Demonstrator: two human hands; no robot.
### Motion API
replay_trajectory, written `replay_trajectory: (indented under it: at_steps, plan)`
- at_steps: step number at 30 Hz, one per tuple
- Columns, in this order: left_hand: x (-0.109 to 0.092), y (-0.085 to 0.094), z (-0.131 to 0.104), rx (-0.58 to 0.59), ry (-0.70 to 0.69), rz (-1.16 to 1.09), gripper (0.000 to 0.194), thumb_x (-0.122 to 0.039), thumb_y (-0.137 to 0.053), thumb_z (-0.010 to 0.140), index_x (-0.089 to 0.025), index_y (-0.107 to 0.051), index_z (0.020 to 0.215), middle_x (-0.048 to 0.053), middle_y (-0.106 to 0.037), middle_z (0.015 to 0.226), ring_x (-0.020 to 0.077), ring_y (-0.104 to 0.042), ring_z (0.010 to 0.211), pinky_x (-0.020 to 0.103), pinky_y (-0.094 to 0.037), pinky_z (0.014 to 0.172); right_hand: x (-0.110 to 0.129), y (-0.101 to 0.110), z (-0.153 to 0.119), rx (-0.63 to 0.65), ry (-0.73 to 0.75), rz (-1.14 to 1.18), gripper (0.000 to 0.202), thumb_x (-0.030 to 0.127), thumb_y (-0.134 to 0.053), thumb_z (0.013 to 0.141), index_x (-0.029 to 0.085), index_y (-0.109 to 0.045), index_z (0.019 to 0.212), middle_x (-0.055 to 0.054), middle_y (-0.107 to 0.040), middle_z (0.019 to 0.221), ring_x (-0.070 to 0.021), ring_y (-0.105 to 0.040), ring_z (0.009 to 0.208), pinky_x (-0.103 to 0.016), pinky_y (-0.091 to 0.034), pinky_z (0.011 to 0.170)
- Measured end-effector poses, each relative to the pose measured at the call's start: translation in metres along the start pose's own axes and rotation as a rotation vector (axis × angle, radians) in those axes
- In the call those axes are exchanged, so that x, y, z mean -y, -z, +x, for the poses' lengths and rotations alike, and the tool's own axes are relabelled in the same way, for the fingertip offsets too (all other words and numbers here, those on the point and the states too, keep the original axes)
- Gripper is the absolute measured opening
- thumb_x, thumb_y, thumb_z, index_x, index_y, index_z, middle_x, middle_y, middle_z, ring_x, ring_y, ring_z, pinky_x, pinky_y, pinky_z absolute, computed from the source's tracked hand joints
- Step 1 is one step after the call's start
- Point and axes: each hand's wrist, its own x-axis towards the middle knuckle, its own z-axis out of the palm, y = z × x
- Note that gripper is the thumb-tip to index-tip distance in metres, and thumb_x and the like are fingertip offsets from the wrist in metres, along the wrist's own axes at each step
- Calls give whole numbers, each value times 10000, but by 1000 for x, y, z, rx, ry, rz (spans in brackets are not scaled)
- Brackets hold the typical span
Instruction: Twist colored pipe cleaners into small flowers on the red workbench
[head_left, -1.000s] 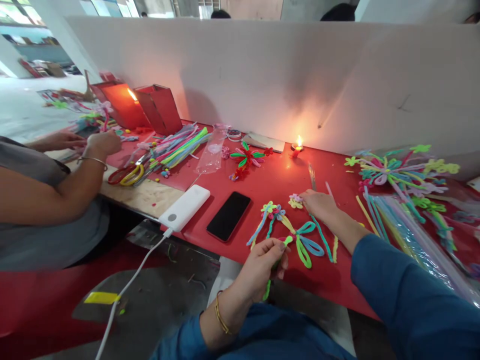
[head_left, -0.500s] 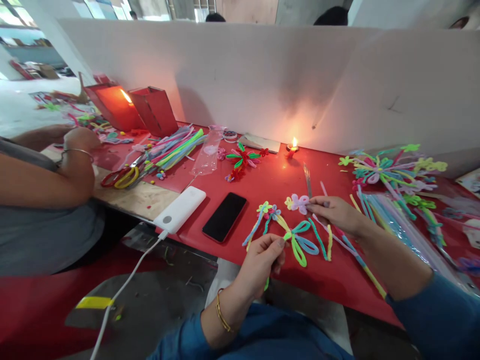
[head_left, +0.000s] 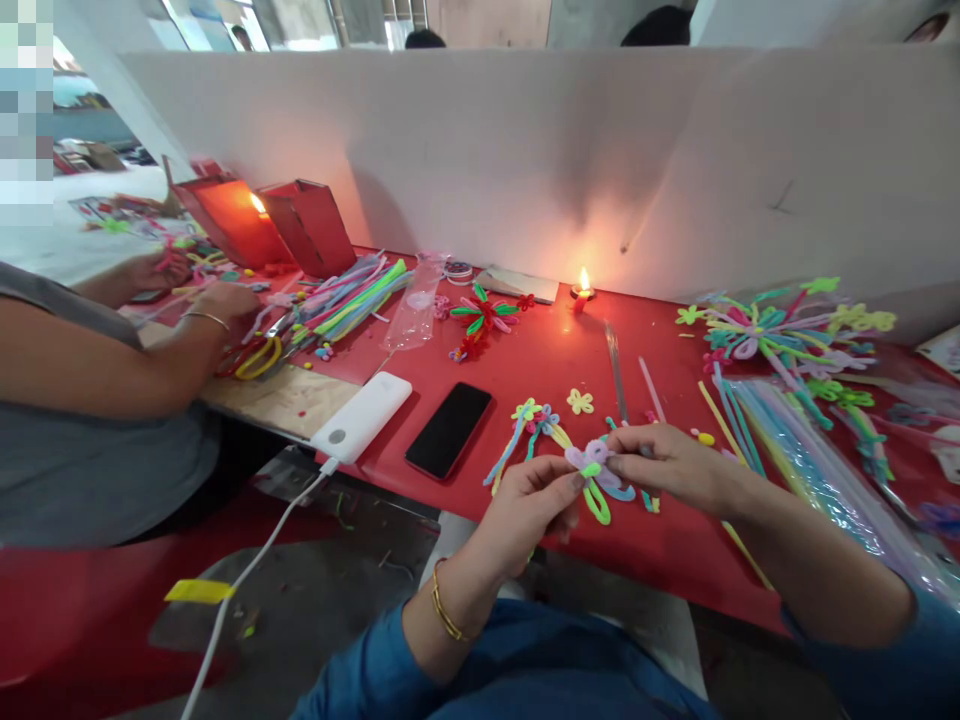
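Note:
My left hand is closed in a pinch on a green and blue pipe-cleaner flower, held just above the near table edge. A lilac pipe-cleaner flower is pinched in my right hand and overlaps the green and blue one. Whether the two touch is hard to make out. On the table behind my hands lies a small yellow pipe-cleaner flower. Left of them is a little cluster of multicoloured flowers with blue and yellow stems. A bundle of thin wires lies beyond my right hand.
A lit candle burns near the white partition. A black phone and a cabled white power bank lie to the left. Bagged pipe cleaners and a flower bunch are on the right. A co-worker sits at left beside scissors.
My right hand has brought the lilac flower toward me, over the green and blue flower in my left hand. The yellow flower stays behind on the table. The co-worker's arms have shifted.

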Motion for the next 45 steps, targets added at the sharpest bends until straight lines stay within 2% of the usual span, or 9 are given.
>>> replay_trajectory:
  at_steps: [3, 9, 15, 19, 23, 30, 37, 42, 45]
  plan:
    - [0, -1, 0, 40, 2, -8, 252, -399, -633, 692, -157, -578, 738, -51, -522, 456, 42, -420, 343, 167, -273, 350, 1, 0, -2, 22, 10, -4, 247, 401, -487, 750, 179, -518, 648, 46, -413, 520, -91, -354, 471, -231, -266, 447]
    - [2, -4, 1, -24, -16, -26, 242, -384, -647, 671, -156, -567, 669, -62, -482, 427, 35, -377, 345, 169, -268, 357, 1, -3, -2, 8, 28, 33, 313, 482, -487, 774, 176, -551, 754, 33, -453, 574, -92, -385, 497, -228, -298, 457]
    - [3, -3, 1, -52, -56, -95, 209, -335, -643, 686, -152, -553, 637, -69, -457, 416, 25, -349, 342, 160, -258, 357, 2, -6, -1, 26, 51, 128, 311, 463, -605, 698, 158, -553, 728, 49, -432, 541, -82, -386, 488, -219, -308, 452]
    - [5, -5, 1, -97, -103, -189, 177, -328, -638, 696, -159, -601, 735, -71, -469, 423, 26, -349, 347, 154, -260, 357, 2, -16, 1, -93, 30, 338, 297, 445, -623, 687, 163, -535, 721, 51, -480, 548, -52, -367, 414, -207, -279, 404]
    - [6, -7, 1, -72, -142, -172, 219, -342, -644, 698, -162, -619, 822, -64, -492, 443, 35, -379, 356, 159, -290, 366, 1, -29, 2, -169, 40, 465, 279, 415, -642, 678, 175, -511, 739, 54, -518, 597, -37, -392, 380, -198, -275, 377]
    - [4, -9, 4, -127, -148, -143, 186, -330, -652, 697, -152, -605, 720, -43, -528, 497, 27, -388, 384, 150, -298, 379, 3, -34, -1, -171, 42, 485, 261, 397, -641, 688, 184, -491, 708, 72, -500, 526, -51, -433, 375, -205, -307, 404]
    - [2, -10, 4, -185, -141, -172, 184, -320, -646, 686, -154, -573, 658, -54, -497, 462, 27, -347, 382, 152, -271, 379, 3, -30, -3, -92, 61, 358, 273, 423, -606, 726, 173, -519, 795, 21, -568, 678, -64, -469, 455, -219, -380, 461]
    - [1, -11, 5, -221, -123, -147, 223, -350, -650, 665, -159, -545, 621, -74, -433, 409, 31, -312, 363, 168, -236, 377, 6, -20, -5, -216, 75, 286, 321, 491, -546, 740, 182, -543, 828, 37, -503, 567, -80, -427, 444, -223, -344, 432]
    - [2, -13, 5, -206, -121, -123, 236, -364, -649, 663, -159, -541, 620, -77, -426, 409, 33, -312, 367, 173, -236, 386, 8, -18, -4, -250, 83, 218, 276, 441, -599, 706, 179, -557, 779, 33, -498, 578, -90, -425, 481, -228, -347, 450]
